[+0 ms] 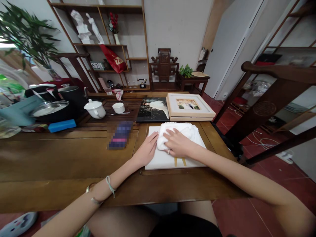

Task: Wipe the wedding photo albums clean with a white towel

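head view: white towel (191, 131) under your right hand (178, 143)
its fingers spread across the towel, atop a white panel (161, 162) on the wooden table (74, 194); your left hand (147, 149), fingers extended, rests flat at the panel's left edge.

a white lidded teapot (94, 109) stands near a white cup (118, 108); behind, a black telephone (142, 83) sits on the wooden shelf (145, 39), left of a carved chair (164, 64).

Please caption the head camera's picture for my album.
Right hand on a white cloth atop a white board, left hand at the board's edge, on a wooden table.
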{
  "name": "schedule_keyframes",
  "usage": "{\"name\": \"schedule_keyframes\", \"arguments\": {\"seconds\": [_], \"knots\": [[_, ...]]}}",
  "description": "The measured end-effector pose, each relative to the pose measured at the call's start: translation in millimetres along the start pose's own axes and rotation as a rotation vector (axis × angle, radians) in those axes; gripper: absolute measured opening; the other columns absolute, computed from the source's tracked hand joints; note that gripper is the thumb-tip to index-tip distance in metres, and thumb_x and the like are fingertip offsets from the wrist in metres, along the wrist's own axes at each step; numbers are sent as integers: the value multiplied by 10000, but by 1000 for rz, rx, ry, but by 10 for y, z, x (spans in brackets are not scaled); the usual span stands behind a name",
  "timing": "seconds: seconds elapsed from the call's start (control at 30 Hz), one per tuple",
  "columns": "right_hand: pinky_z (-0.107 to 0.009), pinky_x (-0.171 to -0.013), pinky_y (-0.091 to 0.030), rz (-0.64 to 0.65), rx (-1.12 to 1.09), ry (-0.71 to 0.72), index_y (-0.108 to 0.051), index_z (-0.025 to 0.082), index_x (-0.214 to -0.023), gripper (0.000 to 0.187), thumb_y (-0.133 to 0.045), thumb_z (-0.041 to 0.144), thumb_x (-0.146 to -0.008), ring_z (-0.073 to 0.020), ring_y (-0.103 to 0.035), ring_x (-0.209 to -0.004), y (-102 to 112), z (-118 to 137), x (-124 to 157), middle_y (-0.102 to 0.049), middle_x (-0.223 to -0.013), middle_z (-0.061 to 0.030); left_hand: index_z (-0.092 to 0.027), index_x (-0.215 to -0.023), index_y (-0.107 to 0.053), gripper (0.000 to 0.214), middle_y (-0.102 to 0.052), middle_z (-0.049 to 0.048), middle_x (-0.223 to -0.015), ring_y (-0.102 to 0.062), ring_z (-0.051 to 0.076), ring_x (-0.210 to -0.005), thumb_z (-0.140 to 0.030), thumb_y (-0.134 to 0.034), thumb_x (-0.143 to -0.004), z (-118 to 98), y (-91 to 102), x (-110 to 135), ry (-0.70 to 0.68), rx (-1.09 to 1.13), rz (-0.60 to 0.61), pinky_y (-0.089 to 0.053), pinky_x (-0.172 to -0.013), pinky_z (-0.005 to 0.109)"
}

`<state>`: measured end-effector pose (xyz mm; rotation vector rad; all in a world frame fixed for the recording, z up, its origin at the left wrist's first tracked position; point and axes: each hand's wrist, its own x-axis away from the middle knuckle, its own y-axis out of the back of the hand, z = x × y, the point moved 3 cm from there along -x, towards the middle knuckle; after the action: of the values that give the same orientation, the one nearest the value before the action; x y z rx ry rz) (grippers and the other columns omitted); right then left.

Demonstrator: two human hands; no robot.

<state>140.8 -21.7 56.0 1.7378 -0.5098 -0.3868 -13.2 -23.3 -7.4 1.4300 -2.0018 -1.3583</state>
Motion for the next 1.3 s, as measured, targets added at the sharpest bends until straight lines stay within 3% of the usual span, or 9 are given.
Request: {"name": "schedule_keyframes", "arguments": {"seconds": [0.2, 0.3, 0.4, 0.5, 0.7, 0.8, 0.9, 1.1, 1.3], "knots": [[-601, -935, -325, -81, 22, 185, -720, 160, -885, 239, -578, 331, -797, -429, -422, -1191, 71, 658, 395, -527, -1249, -213, -95, -1394, -374, 483, -320, 159, -1499, -247, 244, -1410, -209, -282, -934, 38, -7, 17, -22, 4, 3, -206, -1162, 465], [-587, -943, -332, -105, -29, 225, -720, 160, -812, 226, -603, 349, -774, -423, -428, -1183, 99, 749, 476, -539, -1223, -207, -92, -1411, -348, 498, -305, 163, -1505, -233, 246, -1414, -204, -289, -929, 55, -10, 26, -21, 2, 17, -196, -1164, 467], [-536, -949, -351, -80, -123, 192, -711, 151, -791, 188, -616, 309, -754, -372, -472, -1145, 109, 551, 416, -581, -1148, -180, -113, -1408, -354, 484, -316, 151, -1503, -243, 241, -1411, -198, -272, -939, 54, -13, 25, -32, 1, 4, -207, -1160, 477], [-478, -929, -369, -64, -209, 108, -696, 125, -818, 177, -607, 263, -749, -317, -531, -1059, 106, 189, 279, -604, -1107, -171, -136, -1392, -381, 460, -351, 136, -1488, -269, 238, -1402, -225, -265, -956, 43, -18, 16, -33, 6, -26, -220, -1157, 476], [-304, -694, -396, -66, -551, -174, -609, 130, -714, 156, -552, 262, -774, -214, -560, -764, 46, -553, -59, -640, -827, -105, -104, -1396, -377, 474, -337, 153, -1491, -253, 242, -1408, -241, -256, -958, 17, -19, 3, -2, 4, -18, -202, -1162, 473], [-272, -629, -385, -78, -631, -273, -592, 125, -796, 243, -505, 349, -835, -197, -559, -739, 46, -763, -238, -637, -846, -90, -89, -1392, -382, 476, -327, 163, -1494, -250, 242, -1409, -237, -255, -958, 12, -11, 6, 1, 6, -9, -195, -1162, 474], [-244, -602, -393, -68, -713, -297, -580, 129, -859, 273, -484, 385, -863, -177, -566, -745, 83, -802, -431, -640, -896, -68, -92, -1392, -384, 474, -323, 163, -1495, -256, 243, -1407, -237, -261, -958, 11, 0, 11, -2, 13, -16, -196, -1163, 473], [-243, -667, -410, -78, -766, -290, -570, 134, -860, 278, -515, 406, -859, -174, -558, -804, 176, -602, -716, -625, -976, -76, -107, -1386, -403, 465, -328, 141, -1496, -225, 256, -1415, -232, -280, -956, -30, 43, 5, -35, 32, -45, -197, -1169, 464], [-260, -644, -403, -60, -738, -346, -562, 145, -796, 278, -498, 408, -859, -187, -561, -762, 156, -597, -568, -629, -886, -78, -103, -1387, -401, 466, -344, 146, -1486, -238, 250, -1410, -235, -271, -959, -37, 37, 4, -22, 25, -29, -196, -1169, 464]]}}
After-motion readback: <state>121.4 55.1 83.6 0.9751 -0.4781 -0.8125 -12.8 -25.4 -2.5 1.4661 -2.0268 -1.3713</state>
